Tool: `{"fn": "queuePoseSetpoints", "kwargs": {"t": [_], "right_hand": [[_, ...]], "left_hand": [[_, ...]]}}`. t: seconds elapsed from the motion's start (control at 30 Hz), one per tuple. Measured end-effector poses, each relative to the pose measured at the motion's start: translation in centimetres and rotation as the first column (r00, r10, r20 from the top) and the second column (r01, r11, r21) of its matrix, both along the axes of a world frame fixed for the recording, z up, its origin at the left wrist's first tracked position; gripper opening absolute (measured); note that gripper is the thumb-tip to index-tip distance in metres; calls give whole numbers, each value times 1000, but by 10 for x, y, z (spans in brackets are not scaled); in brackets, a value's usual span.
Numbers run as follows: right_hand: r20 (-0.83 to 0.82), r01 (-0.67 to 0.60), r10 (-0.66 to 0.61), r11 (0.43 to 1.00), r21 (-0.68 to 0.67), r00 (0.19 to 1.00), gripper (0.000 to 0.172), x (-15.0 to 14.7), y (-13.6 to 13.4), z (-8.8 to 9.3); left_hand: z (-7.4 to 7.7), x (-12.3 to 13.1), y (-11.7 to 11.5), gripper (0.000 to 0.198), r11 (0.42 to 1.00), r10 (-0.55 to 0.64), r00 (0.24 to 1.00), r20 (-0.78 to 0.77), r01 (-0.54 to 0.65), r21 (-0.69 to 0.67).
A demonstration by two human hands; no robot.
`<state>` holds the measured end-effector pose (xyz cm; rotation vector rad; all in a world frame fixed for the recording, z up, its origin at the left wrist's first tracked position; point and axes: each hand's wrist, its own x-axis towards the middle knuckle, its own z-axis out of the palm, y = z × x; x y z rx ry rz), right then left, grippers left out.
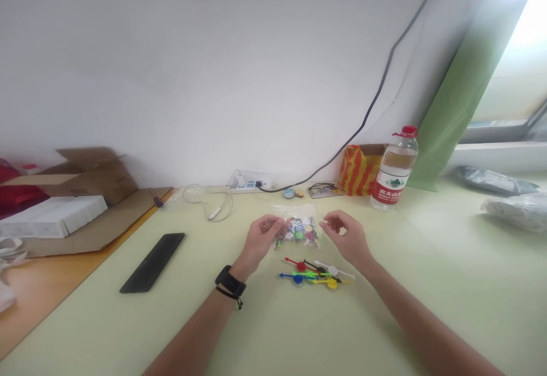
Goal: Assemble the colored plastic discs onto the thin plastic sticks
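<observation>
A small clear plastic bag (298, 229) full of colourful little pieces lies on the pale green table (384, 319). My left hand (261, 240), a black watch on its wrist, pinches the bag's left edge. My right hand (347, 238) hovers at the bag's right edge with its fingers curled and pinched; whether they grip the bag is unclear. Just in front of the bag lie several coloured plastic sticks (316, 273) with round heads: red, blue, green, yellow, white and black.
A black phone (152, 262) lies to the left. A water bottle (394, 170), an orange striped bag (357, 170), a power strip (250, 183), a white cable (211, 200) and small items line the wall. Cardboard boxes (85, 179) stand far left, plastic packages (508, 196) far right.
</observation>
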<state>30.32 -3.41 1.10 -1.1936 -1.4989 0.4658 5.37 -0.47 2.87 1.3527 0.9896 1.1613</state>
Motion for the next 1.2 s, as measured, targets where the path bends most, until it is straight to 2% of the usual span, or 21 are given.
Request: {"fn": "queuePoseSetpoints", "kwargs": {"t": [0.1,0.17,0.23,0.4,0.5,0.57,0.7,0.77,0.87,0.93,1.0,1.07,1.2], "right_hand": [[142,-38,38,999,-4,989,29,-3,0,-4],[173,-56,64,997,-49,983,33,-4,0,-6],[133,-76,88,992,-98,987,37,-5,1,-5],[-53,-144,137,975,-169,989,45,-7,-5,7],[-175,-241,205,945,-222,963,44,-9,-9,16],[-313,-347,261,900,-262,913,45,-9,-11,21],[-571,-550,327,788,-274,753,47,-7,-13,28],[-615,-626,368,731,-273,697,45,-5,-13,31],[-634,-740,461,611,-282,622,43,-3,-10,40],[-638,-793,504,523,-311,582,50,-2,-5,50],[-637,-813,518,465,-351,571,63,-1,3,65],[-625,-813,528,450,-368,575,74,-1,12,83],[-602,-819,567,479,-314,562,80,-7,26,106]], "left_hand": [[-1,1,0,37,1000,2,1000,-15,-2,19],[0,1,-1,36,999,-33,999,-28,34,25],[0,2,-2,37,997,-62,997,-45,63,32],[1,2,-4,39,998,-37,999,-41,38,41],[4,1,-5,41,998,-60,998,-9,60,10],[6,0,-5,43,994,-105,994,-2,105,7],[9,-3,-8,47,980,-200,980,-5,200,1],[11,-3,-11,49,967,-253,967,18,253,-5],[18,-1,-16,51,934,-351,934,66,355,-49],[26,3,-15,53,904,-413,906,90,420,-81],[38,8,-10,56,879,-460,880,116,470,-77],[52,14,0,59,864,-490,861,137,500,-52],[73,20,22,73,823,-555,823,118,564,-61]]}}
